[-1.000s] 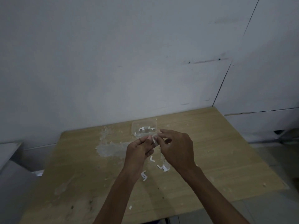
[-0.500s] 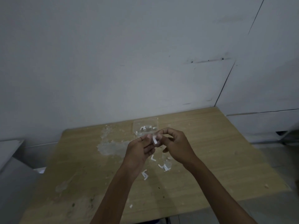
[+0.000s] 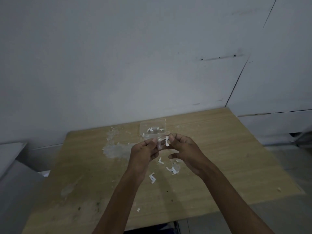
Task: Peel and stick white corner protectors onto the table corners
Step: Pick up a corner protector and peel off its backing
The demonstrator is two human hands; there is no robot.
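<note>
Clear plastic box [image 3: 152, 128] near the table's [image 3: 236, 149] far edge, holding a few small white pieces; count unclear. Both hands raised together above mid-table, just in front of the box. Right hand [image 3: 184, 152] pinches a curled white strip [image 3: 167, 141] at its fingertips. Left hand [image 3: 145, 152], fingers curled, pinches a small clear piece [image 3: 159, 144]. L-shaped white bits [image 3: 152, 177] lie on the table beneath the hands.
</note>
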